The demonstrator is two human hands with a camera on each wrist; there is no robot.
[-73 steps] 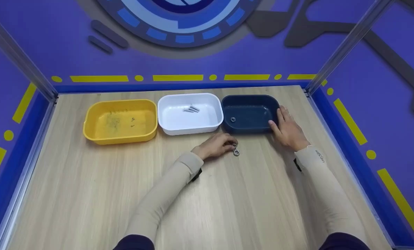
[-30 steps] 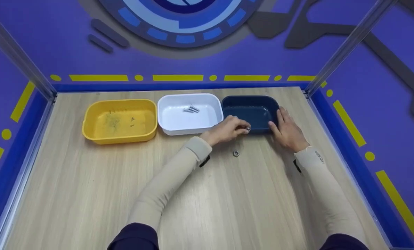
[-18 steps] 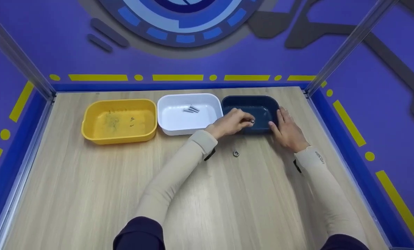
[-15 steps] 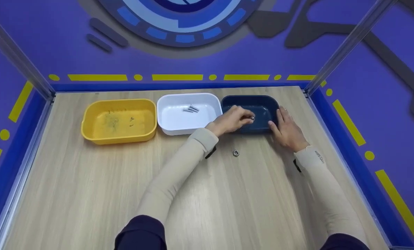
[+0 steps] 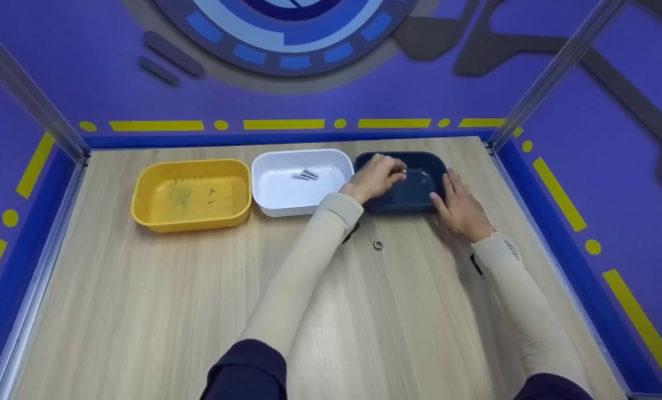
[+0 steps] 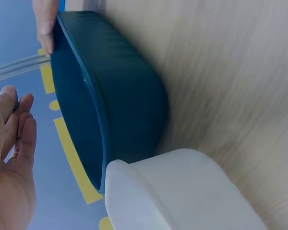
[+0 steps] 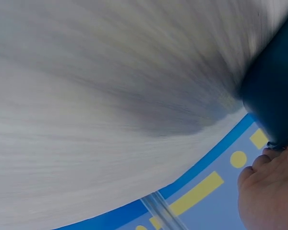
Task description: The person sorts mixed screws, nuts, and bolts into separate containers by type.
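Note:
My left hand (image 5: 376, 176) is over the dark blue tray (image 5: 400, 210) and pinches a small metal nut (image 5: 403, 171) between thumb and fingers. In the left wrist view only a dark edge of that nut (image 6: 16, 104) shows by the thumb. My right hand (image 5: 463, 211) rests on the tray's right end, fingers fairly straight along the rim. Another hex nut (image 5: 378, 245) lies on the table in front of the tray. The left part of the tray's floor is hidden by my left hand.
A white tray (image 5: 275, 197) with several screws (image 5: 307, 174) adjoins the dark one on its left. Further left stands a yellow tray (image 5: 192, 226) holding a few tiny dark screws (image 5: 212, 191). Purple panels (image 5: 308, 105) bound the wooden table (image 5: 197, 311) at back and sides.
My left hand has taken a nut off the table and carried it up over the dark blue tray, moving further back. The other table nut and my right hand have stayed put.

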